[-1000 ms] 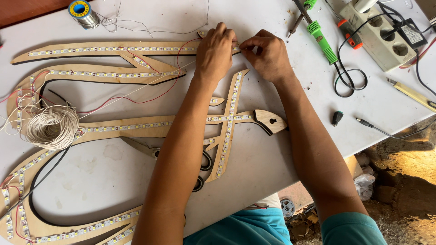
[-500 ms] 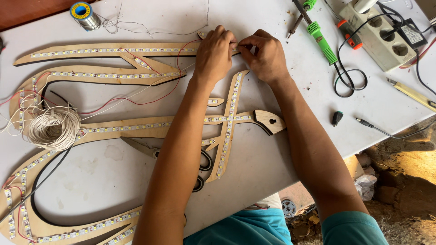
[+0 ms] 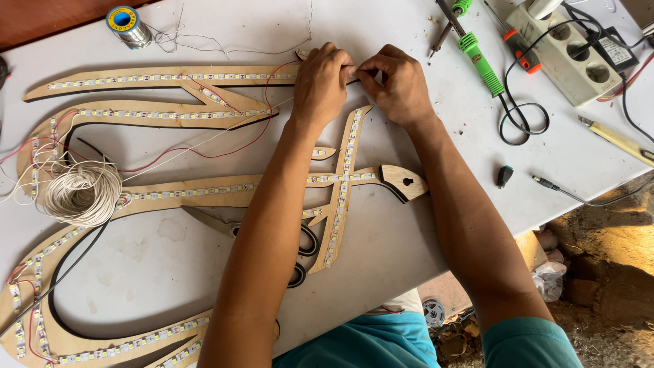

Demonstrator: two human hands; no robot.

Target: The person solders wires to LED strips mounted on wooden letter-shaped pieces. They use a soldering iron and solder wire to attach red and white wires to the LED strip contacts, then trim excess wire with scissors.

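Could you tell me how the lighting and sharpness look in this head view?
Head view: soft, even daylight, faint shadows; no glare on the white table; both hands and the LED strips are sharp; the sunlit ground at lower right is brighter and warmer.

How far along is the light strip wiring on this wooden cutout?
LED strips already line most of the wooden cutout, with red wires run between sections. Left hand and right hand pinch something small at the top bar's end. The wire coil and soldering iron lie unused.
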